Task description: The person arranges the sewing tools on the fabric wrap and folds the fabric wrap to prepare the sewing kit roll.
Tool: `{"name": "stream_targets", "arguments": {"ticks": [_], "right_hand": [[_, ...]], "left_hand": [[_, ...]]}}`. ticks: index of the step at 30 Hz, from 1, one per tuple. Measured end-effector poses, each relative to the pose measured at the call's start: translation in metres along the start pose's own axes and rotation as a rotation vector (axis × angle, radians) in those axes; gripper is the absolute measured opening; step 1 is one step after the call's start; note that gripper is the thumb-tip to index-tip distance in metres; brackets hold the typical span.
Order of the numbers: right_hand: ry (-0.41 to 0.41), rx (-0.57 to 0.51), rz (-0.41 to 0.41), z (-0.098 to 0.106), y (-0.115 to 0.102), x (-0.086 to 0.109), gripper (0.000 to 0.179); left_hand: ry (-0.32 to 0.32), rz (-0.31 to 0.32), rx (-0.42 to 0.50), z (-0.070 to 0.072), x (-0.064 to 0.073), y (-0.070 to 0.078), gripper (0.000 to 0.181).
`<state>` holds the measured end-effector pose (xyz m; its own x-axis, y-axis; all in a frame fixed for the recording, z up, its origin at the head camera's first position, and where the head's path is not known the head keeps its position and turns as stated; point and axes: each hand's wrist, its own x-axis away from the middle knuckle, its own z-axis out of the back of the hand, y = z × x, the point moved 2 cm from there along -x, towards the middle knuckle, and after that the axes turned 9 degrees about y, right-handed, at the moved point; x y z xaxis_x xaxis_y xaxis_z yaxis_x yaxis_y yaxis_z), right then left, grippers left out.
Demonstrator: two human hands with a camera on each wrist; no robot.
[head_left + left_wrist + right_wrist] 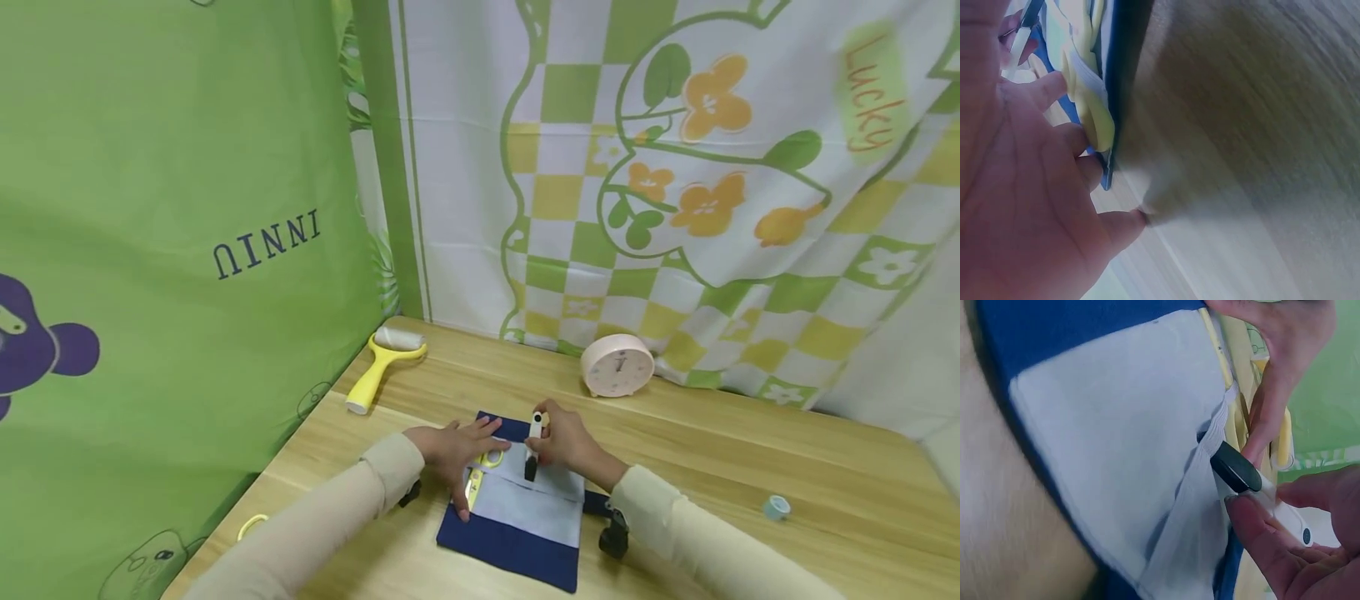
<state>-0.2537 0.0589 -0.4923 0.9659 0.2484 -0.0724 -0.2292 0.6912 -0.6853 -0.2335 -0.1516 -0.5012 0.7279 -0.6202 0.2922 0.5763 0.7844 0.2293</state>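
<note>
A navy cloth organizer [517,560] with a pale blue panel [528,512] and a pale elastic band [1191,494] lies on the wooden table. Yellow-handled scissors [475,483] are tucked under the band along its left side. My left hand [453,457] rests over that side with fingers spread, partly covering the scissors. In the left wrist view its fingertips are right at the yellow handles [1096,122]. My right hand [567,437] pinches a small white tool with a black end [1275,509] between thumb and fingers. The black end passes beneath the band, its tip showing beyond it.
A yellow-handled lint roller [375,371] lies at the back left, and a pink round clock [618,367] stands at the back. To the right sits a small light-blue roll [777,507]. A yellow ring-shaped thing [251,526] shows beside my left sleeve. Printed cloths hang behind the table.
</note>
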Motion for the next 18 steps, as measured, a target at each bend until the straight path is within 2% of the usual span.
{"name": "stream_targets", "arguments": {"ticks": [6, 9, 12, 18], "right_hand": [[-0.051, -0.04, -0.046, -0.003, 0.002, 0.006, 0.046], [-0.079, -0.022, -0.068, -0.005, 0.002, 0.01, 0.041], [-0.097, 0.015, -0.037, -0.005, 0.002, 0.013, 0.03], [-0.175, 0.04, 0.102, -0.01, 0.007, 0.015, 0.009]], "left_hand": [[0.007, -0.008, -0.001, -0.001, 0.0, 0.003, 0.127], [0.009, -0.017, 0.001, -0.002, -0.001, 0.004, 0.127], [0.011, -0.018, 0.0, -0.003, 0.0, 0.003, 0.127], [0.009, -0.01, 0.012, 0.001, 0.004, 0.004, 0.127]]}}
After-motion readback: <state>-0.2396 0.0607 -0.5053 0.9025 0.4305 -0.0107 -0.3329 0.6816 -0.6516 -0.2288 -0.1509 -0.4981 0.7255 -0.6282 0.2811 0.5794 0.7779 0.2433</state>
